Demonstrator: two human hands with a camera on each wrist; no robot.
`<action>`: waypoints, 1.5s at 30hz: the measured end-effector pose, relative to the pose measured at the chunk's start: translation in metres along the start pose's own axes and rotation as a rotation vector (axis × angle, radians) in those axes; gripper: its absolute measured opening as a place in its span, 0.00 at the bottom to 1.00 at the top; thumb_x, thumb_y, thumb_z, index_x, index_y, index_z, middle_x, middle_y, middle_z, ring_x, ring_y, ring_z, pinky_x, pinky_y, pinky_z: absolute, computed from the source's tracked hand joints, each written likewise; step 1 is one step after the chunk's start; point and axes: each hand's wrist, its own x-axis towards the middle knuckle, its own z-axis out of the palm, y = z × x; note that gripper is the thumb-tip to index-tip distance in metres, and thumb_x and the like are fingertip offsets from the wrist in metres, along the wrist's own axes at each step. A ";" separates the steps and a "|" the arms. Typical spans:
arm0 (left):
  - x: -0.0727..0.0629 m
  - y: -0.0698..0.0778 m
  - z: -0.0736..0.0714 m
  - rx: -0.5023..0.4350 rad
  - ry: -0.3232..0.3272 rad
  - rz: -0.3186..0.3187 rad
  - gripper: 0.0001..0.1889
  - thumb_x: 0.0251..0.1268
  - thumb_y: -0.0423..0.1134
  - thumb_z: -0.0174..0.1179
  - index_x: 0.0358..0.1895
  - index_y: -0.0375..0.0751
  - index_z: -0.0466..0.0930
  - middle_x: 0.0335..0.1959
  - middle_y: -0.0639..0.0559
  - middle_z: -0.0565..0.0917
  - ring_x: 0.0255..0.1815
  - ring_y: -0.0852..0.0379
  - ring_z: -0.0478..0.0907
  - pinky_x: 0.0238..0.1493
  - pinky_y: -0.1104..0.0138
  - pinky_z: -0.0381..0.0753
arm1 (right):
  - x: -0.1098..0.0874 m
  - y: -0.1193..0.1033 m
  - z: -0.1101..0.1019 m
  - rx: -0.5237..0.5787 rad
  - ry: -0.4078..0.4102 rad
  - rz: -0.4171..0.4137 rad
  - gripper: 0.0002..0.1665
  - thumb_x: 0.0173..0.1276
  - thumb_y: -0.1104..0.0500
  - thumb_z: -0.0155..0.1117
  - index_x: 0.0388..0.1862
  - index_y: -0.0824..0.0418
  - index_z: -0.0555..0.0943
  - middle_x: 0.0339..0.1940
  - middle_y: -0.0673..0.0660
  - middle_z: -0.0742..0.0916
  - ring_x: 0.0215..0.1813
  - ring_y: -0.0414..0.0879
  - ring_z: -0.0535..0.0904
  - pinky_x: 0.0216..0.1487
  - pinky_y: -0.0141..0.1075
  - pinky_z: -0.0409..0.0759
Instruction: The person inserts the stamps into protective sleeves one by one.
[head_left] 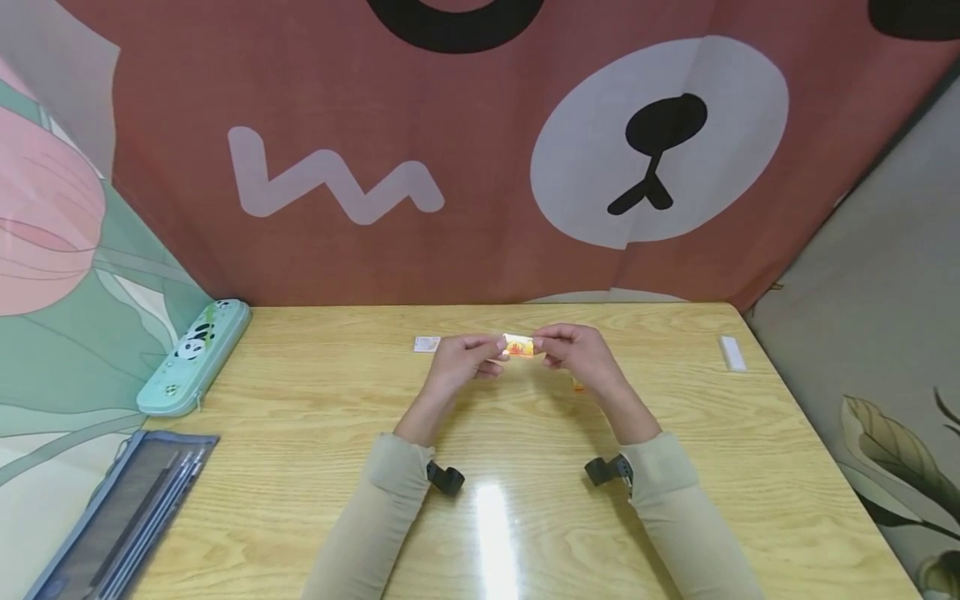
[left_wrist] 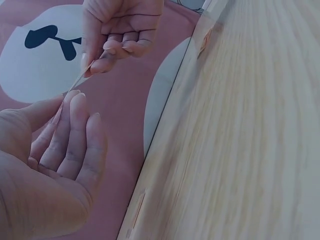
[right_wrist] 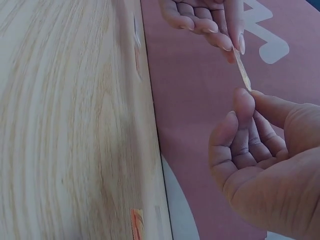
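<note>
A small flat printed card [head_left: 518, 346], yellow and orange with a pale top edge, is held up over the far part of the table. My left hand [head_left: 467, 362] pinches its left end between thumb and fingertip. At the other end, the thumb and index finger of my right hand [head_left: 581, 354] grip it. Both wrist views show the card [right_wrist: 242, 72] nearly edge-on, stretched between the two hands. A pale printed piece [head_left: 427, 343] lies on the table left of my left hand. Partly hidden behind my right hand is a small orange piece [head_left: 577, 385].
A mint panda pencil case [head_left: 197, 358] stands at the table's left edge. In front of it lies a blue-edged mesh pouch [head_left: 127, 517] with several pencils inside. A small white block [head_left: 732, 353] sits near the right edge. A printed curtain [head_left: 480, 250] hangs behind the wooden table [head_left: 300, 400].
</note>
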 end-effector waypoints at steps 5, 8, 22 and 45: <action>0.000 0.001 0.001 -0.018 -0.005 -0.003 0.14 0.64 0.39 0.70 0.51 0.37 0.88 0.35 0.45 0.91 0.26 0.58 0.87 0.41 0.58 0.91 | 0.003 0.001 0.000 0.002 -0.002 -0.001 0.19 0.74 0.53 0.65 0.53 0.66 0.85 0.39 0.52 0.88 0.39 0.50 0.86 0.50 0.44 0.88; 0.000 0.001 0.002 -0.011 -0.002 -0.004 0.14 0.64 0.40 0.70 0.50 0.38 0.89 0.36 0.43 0.91 0.26 0.57 0.87 0.41 0.57 0.91 | 0.003 0.001 0.001 0.004 0.000 0.002 0.18 0.74 0.53 0.65 0.52 0.66 0.85 0.38 0.51 0.88 0.39 0.50 0.86 0.50 0.44 0.88; 0.000 0.000 0.001 -0.032 0.040 -0.013 0.14 0.64 0.39 0.70 0.50 0.36 0.88 0.40 0.40 0.91 0.23 0.59 0.87 0.35 0.64 0.90 | 0.001 -0.001 0.007 -0.006 -0.070 0.017 0.17 0.76 0.57 0.61 0.56 0.66 0.84 0.45 0.58 0.91 0.43 0.55 0.85 0.53 0.48 0.86; -0.001 -0.002 -0.003 -0.012 0.004 -0.011 0.16 0.65 0.42 0.69 0.52 0.37 0.87 0.37 0.48 0.90 0.32 0.49 0.90 0.38 0.61 0.91 | 0.000 0.002 0.007 -0.001 -0.118 -0.008 0.22 0.77 0.49 0.61 0.54 0.67 0.84 0.39 0.53 0.89 0.43 0.54 0.85 0.56 0.51 0.85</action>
